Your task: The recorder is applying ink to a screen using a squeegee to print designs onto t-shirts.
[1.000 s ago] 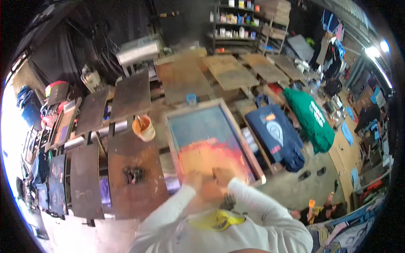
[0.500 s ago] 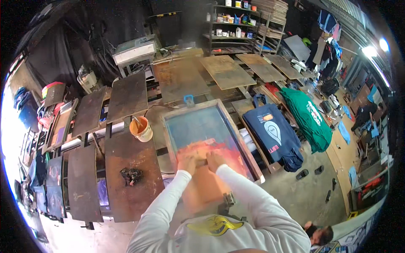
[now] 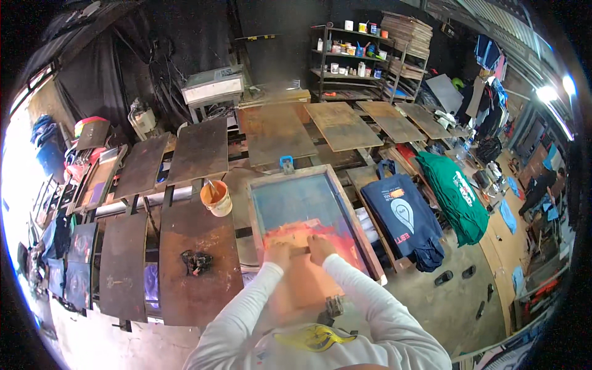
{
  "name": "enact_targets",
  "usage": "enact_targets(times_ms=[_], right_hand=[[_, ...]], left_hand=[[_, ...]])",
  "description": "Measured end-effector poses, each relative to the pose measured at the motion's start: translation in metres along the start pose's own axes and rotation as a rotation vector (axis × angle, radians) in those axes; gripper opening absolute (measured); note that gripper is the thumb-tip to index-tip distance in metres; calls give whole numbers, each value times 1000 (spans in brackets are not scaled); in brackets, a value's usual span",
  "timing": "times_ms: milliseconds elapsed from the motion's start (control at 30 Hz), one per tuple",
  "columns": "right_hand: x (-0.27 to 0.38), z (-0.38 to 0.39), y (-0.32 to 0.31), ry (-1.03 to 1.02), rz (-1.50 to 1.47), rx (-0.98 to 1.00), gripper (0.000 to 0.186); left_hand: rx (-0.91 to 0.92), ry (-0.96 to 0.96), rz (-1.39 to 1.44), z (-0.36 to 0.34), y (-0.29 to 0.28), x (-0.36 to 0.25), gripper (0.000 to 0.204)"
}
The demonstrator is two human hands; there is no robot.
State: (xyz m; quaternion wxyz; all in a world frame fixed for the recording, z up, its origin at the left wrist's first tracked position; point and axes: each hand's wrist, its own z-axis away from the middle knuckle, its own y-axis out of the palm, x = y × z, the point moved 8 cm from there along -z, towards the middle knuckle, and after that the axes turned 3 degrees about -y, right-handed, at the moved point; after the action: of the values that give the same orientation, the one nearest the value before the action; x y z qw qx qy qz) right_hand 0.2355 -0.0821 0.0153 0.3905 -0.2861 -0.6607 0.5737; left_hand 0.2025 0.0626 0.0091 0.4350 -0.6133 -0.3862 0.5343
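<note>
Both my hands grip the wooden handle of a squeegee (image 3: 300, 251) that rests on the mesh of a screen-printing frame (image 3: 362, 242). My left hand (image 3: 279, 253) closes round its left part and my right hand (image 3: 321, 249) round its right part, with a bit of handle showing between them. Orange-red ink (image 3: 295, 229) spreads over the mesh around and ahead of my hands. The squeegee's blade is hidden. A blue clamp (image 3: 287, 163) sits at the frame's far edge, and a metal clamp or bracket (image 3: 334, 306) at the near edge.
An orange-stained bucket (image 3: 216, 198) with a stick in it stands left of the frame, on a brown board holding a dark crumpled rag (image 3: 196, 263). To the right lie a navy tote bag (image 3: 401, 213) and green cloth (image 3: 453, 197). Brown boards (image 3: 279, 132) line the far side.
The whole view has shifted, so the bench appears lower and slightly to the right. My hands keep their grip on the squeegee, at nearly the same place on the screen. The person's head at lower right has left view.
</note>
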Motion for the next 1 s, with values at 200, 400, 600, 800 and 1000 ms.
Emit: enact_targets(times_ms=[200, 400, 600, 800, 1000], right_hand=[[19, 21, -14, 94, -9, 119, 37], [32, 94, 4, 53, -81, 196, 43], [5, 73, 9, -10, -45, 178, 39], [-64, 35, -8, 211, 3, 15, 33], [-56, 93, 6, 344, -112, 157, 37]], left_hand=[[-31, -40, -16, 16, -5, -7, 20], [87, 15, -19, 76, 9, -32, 25], [351, -2, -41, 45, 7, -37, 16], [-1, 217, -41, -52, 11, -63, 13], [228, 326, -27, -37, 30, -89, 18]])
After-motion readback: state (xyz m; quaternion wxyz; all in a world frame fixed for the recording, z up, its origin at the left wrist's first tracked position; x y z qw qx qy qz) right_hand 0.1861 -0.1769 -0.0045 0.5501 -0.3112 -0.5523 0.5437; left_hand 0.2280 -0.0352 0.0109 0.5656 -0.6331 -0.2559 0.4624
